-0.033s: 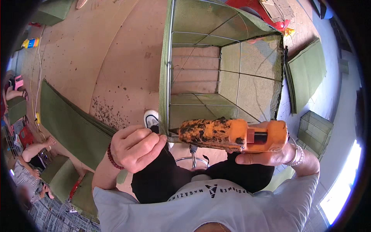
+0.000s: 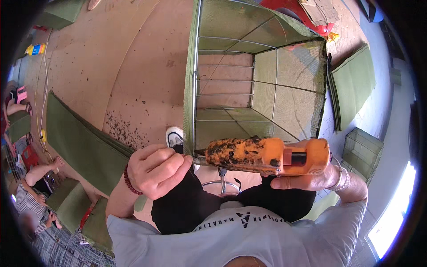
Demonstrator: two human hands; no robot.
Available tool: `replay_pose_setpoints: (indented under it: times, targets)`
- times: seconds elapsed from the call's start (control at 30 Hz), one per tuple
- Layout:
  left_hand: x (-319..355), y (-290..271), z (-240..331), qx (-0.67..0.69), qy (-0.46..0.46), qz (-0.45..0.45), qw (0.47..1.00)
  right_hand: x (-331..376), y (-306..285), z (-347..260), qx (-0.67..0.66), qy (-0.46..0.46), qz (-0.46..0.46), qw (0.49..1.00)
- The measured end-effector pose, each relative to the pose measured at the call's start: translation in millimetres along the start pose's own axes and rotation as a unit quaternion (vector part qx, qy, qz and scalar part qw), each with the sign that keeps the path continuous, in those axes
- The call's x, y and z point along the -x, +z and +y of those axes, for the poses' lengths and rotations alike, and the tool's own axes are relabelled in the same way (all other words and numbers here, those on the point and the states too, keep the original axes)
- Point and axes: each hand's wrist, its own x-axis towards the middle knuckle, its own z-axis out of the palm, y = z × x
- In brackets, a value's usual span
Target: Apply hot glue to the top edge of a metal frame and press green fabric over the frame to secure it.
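My right hand (image 2: 307, 180) grips an orange power tool (image 2: 267, 155), stained black, held sideways with its nose pointing left. The nose meets the near corner edge of a tall wire-frame box lined with green fabric (image 2: 231, 26). My left hand (image 2: 155, 169), with a red bead bracelet at the wrist, pinches that corner edge right next to the tool's tip. The box stands open-topped on the tan floor in front of my knees.
Flat green panels (image 2: 84, 142) lie stacked on the floor at left, more at right (image 2: 356, 84). A smaller green wire box (image 2: 362, 149) stands at right. Other people sit at the far left (image 2: 40, 178). A metal stool ring (image 2: 222, 184) shows between my legs.
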Motion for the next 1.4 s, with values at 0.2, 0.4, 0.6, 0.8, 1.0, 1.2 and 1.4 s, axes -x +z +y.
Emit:
replay_pose_setpoints:
  times: [0.2, 0.4, 0.6, 0.8, 1.0, 1.2, 1.4]
  targets:
    - [-1, 0, 4, 0.022, -0.006, 0.005, 1.000, -3, -2, 2, 0.042, 0.003, -0.031, 0.999]
    - [0, 1, 2, -0.007, 0.011, 0.011, 1.000, -1, 1, 7, 0.006, -0.031, 0.001, 1.000]
    - [0, 0, 2, -0.013, 0.011, 0.004, 1.000, -2, 1, 8, 0.046, -0.045, 0.015, 0.998]
    - [-1, -1, 1, -0.017, 0.012, 0.003, 1.000, -5, -1, 9, 0.044, -0.034, 0.015, 0.998]
    - [-2, 1, 0, -0.013, 0.014, 0.009, 1.000, -6, -1, 10, 0.064, -0.039, -0.001, 0.997]
    - [0, 1, 1, -0.006, 0.007, 0.007, 1.000, -6, 3, 14, -0.102, 0.013, 0.019, 0.995]
    - [-1, 0, 2, -0.006, 0.006, 0.006, 1.000, -4, 4, 14, -0.108, 0.019, 0.041, 0.993]
